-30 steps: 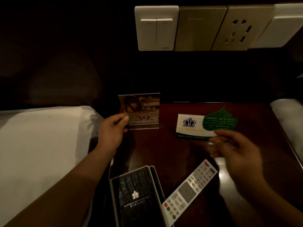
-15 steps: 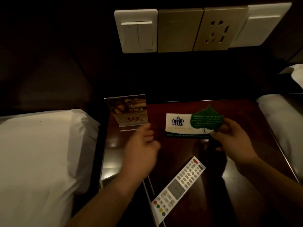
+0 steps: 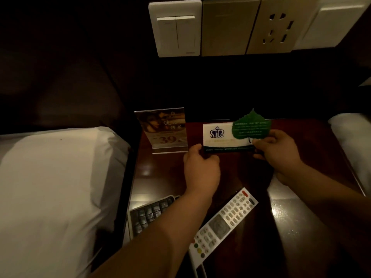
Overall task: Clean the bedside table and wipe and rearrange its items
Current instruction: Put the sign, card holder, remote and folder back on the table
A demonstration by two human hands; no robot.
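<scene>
On the dark wooden bedside table [image 3: 164,173] lies a white card with a crown logo [image 3: 218,137]. My left hand [image 3: 200,169] grips that card at its lower left corner. My right hand [image 3: 279,151] pinches a green leaf-shaped card [image 3: 251,125] by its stem, over the white card's right end. A clear acrylic sign stand marked 39 [image 3: 164,131] stands upright at the table's back left. A white remote control [image 3: 222,223] lies diagonally near the front. A dark hotel folder [image 3: 148,213] is partly hidden under my left forearm.
A white pillow [image 3: 56,187] fills the bed to the left of the table. Another white pillow [image 3: 353,141] lies at the right edge. On the dark wall behind are a light switch [image 3: 175,31] and a power socket [image 3: 279,29].
My left hand let go of the sign stand and moved right onto the white card's corner. My right hand took hold of the green leaf card and holds it over the white card.
</scene>
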